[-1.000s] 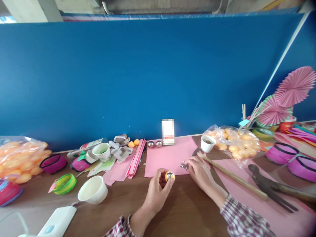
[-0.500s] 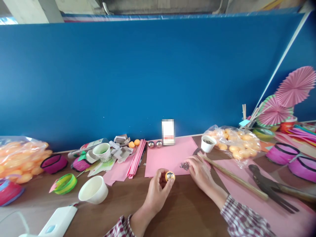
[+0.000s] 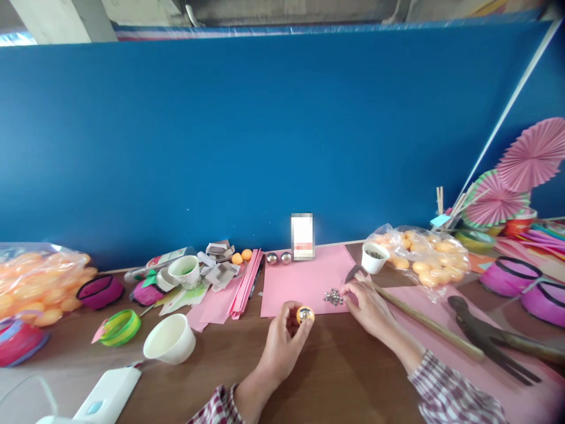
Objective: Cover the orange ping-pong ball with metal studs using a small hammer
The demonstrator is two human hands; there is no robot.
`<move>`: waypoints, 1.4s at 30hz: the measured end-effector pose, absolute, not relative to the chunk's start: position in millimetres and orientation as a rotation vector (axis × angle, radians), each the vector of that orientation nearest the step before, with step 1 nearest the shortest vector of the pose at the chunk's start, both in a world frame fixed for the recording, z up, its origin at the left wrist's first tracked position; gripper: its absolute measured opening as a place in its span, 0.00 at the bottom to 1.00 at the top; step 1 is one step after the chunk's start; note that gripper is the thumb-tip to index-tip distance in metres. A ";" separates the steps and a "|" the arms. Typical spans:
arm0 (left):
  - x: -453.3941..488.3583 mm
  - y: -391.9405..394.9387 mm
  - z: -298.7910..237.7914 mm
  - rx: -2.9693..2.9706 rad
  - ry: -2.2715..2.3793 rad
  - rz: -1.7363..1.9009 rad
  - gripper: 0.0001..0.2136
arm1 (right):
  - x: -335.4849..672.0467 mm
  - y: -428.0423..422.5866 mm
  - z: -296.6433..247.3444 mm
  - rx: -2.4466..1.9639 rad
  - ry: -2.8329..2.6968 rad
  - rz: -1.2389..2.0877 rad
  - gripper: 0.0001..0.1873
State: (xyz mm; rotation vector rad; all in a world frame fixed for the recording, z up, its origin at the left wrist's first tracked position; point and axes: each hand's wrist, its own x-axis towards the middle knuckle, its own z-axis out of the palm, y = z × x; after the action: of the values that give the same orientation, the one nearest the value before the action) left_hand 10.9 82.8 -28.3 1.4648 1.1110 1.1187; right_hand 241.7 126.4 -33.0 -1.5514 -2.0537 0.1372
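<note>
My left hand (image 3: 285,341) is closed around an orange ping-pong ball (image 3: 305,315), whose upper side is partly covered with silver thumbtacks. A small pile of silver thumbtacks (image 3: 333,297) lies on a pink sheet of paper (image 3: 304,285). Just right of that pile is my right hand (image 3: 368,306), palm down, with thumb and fingertips drawn together; what is between them is too small to make out. Two shiny silver balls (image 3: 279,258) sit at the sheet's far left corner. A white cup (image 3: 375,259) with small dark metal pieces stands beyond my right hand.
Two hammers lie to the right, one with a long wooden handle (image 3: 432,324), the other a claw hammer (image 3: 481,338). Bags of orange balls (image 3: 436,259) stand right and left. A white bowl (image 3: 170,338) and a white power strip (image 3: 108,397) are at left. A blue partition (image 3: 265,129) rises behind.
My right hand has drawn slightly right, off the thumbtack pile, so more of the pile shows. My left hand keeps the ball in nearly the same place.
</note>
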 end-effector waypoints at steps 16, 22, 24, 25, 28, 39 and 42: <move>11.7 83.0 -27.9 1.471 1.114 1.147 0.13 | 235.3 121.8 -28.4 -1.525 -2.081 0.070 0.07; 11.9 83.3 -29.5 1.422 1.116 1.141 0.16 | 232.0 120.3 -28.1 -1.582 -1.934 0.123 0.06; 12.0 83.1 -28.9 1.415 1.112 1.145 0.16 | 230.9 119.8 -27.5 -1.584 -1.899 0.157 0.05; 12.1 83.0 -28.5 1.414 1.106 1.144 0.16 | 230.2 119.8 -27.1 -1.566 -1.881 0.173 0.05; 11.8 83.5 -28.5 1.418 1.087 1.143 0.15 | 227.1 120.2 -26.1 -1.483 -1.785 0.282 0.04; 12.2 86.7 -32.7 1.394 1.130 1.145 0.20 | 175.6 87.9 -19.0 -1.175 -1.559 0.928 0.09; 12.7 87.0 -31.5 1.397 1.128 1.160 0.20 | 168.3 84.4 -21.3 -1.169 -1.520 1.009 0.12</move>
State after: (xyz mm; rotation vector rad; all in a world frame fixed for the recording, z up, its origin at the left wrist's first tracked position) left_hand 12.7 87.0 -31.5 1.3965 1.1284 1.1603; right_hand 168.3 84.4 -21.3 -1.1689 -1.5202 1.0093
